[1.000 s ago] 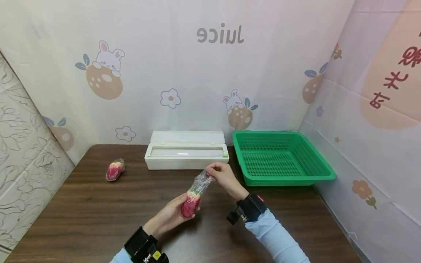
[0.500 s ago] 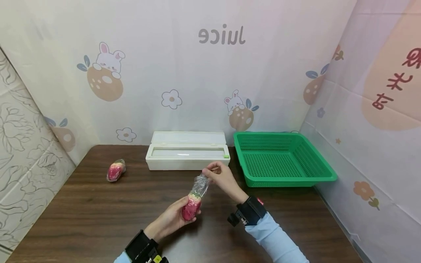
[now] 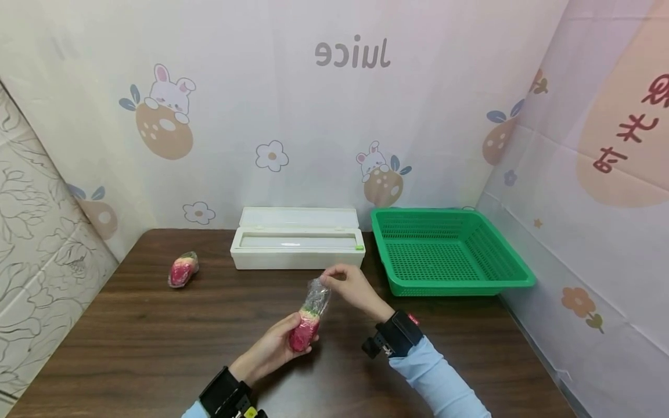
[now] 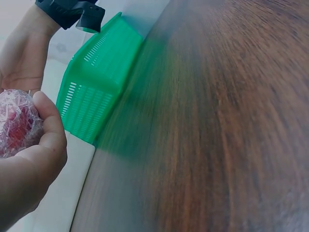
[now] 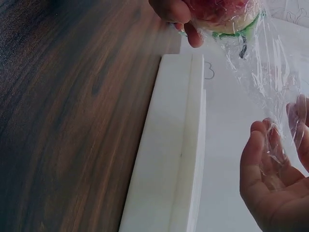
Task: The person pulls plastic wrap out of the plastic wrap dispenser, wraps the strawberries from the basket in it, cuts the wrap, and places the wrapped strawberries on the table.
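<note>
My left hand (image 3: 274,343) holds a red and cream fruit-like piece (image 3: 304,332) with a green top, wrapped in clear plastic film. The fingers curl round its lower red part, and it tilts up to the right. A loose length of film (image 3: 316,297) stretches beyond the green end, and my right hand (image 3: 355,290) pinches its tip between thumb and fingers. The right wrist view shows that film (image 5: 263,72) twisted and gathered above the right hand's (image 5: 275,179) fingers. In the left wrist view, the wrapped piece (image 4: 17,123) sits against the left hand's (image 4: 41,150) thumb.
A second wrapped red and cream piece (image 3: 183,270) lies at the left of the brown table (image 3: 130,348). Behind the hands stands a long white box (image 3: 298,259) with its lid raised. To its right is a green plastic basket (image 3: 460,284). Printed curtains stand behind.
My right hand has shifted slightly left with the film's end. The left hand and wrapped piece have moved a little right, and the film now stands slightly more upright.
</note>
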The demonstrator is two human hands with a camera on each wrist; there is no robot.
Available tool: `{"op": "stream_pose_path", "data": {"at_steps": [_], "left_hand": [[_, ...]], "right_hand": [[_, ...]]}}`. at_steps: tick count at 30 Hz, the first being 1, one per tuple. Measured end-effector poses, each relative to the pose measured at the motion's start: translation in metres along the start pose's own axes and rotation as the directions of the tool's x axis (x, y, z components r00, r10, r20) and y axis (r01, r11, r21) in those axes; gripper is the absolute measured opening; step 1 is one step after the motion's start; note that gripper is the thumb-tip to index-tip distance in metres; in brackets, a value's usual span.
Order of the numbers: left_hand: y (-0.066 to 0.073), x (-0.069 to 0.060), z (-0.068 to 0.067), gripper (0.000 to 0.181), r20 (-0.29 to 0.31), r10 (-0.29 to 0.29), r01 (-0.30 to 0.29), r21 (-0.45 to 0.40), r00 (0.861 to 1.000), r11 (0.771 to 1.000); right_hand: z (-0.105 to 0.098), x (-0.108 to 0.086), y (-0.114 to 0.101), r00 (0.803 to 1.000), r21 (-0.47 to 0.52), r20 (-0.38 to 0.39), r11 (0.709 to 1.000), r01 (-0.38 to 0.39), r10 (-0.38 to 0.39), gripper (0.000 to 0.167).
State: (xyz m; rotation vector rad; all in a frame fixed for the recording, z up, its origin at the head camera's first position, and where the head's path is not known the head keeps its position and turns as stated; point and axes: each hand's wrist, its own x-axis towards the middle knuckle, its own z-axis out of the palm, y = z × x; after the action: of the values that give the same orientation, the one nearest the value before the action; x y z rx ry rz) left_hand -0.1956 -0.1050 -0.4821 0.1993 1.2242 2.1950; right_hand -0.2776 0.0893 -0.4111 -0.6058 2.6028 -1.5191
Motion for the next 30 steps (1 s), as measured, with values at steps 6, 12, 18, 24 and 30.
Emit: {"op": "stream_pose_path", "data": {"at_steps": [6, 12, 18, 24, 30], "left_hand": [[-0.004, -0.002, 0.000, 0.053, 0.025, -0.020, 0.020, -0.005, 0.999, 1.000], [-0.007, -0.003, 0.000, 0.050, 0.036, -0.025, 0.025, 0.001, 0.999, 1.000], [-0.010, -0.005, 0.001, 0.049, 0.118, -0.025, 0.029, -0.025, 0.993, 0.999], [-0.010, -0.007, 0.005, 0.060, 0.115, -0.021, 0.027, -0.048, 0.993, 0.998], [-0.008, -0.005, 0.010, 0.061, 0.080, 0.007, -0.005, -0.029, 0.997, 1.000]], "right_hand": [[-0.001, 0.001, 0.001, 0.997, 0.072, -0.018, 0.995, -0.067, 0.069, 0.014], [-0.001, 0.004, 0.005, 0.989, 0.162, -0.061, 0.979, -0.122, 0.134, 0.016], [-0.001, 0.006, 0.003, 0.982, 0.189, -0.094, 0.971, -0.145, 0.165, 0.013], [0.002, 0.008, 0.007, 0.981, 0.251, -0.053, 0.953, -0.168, 0.187, 0.026], [0.007, 0.005, 0.007, 0.971, 0.305, 0.037, 0.922, -0.237, 0.237, 0.047]]}}
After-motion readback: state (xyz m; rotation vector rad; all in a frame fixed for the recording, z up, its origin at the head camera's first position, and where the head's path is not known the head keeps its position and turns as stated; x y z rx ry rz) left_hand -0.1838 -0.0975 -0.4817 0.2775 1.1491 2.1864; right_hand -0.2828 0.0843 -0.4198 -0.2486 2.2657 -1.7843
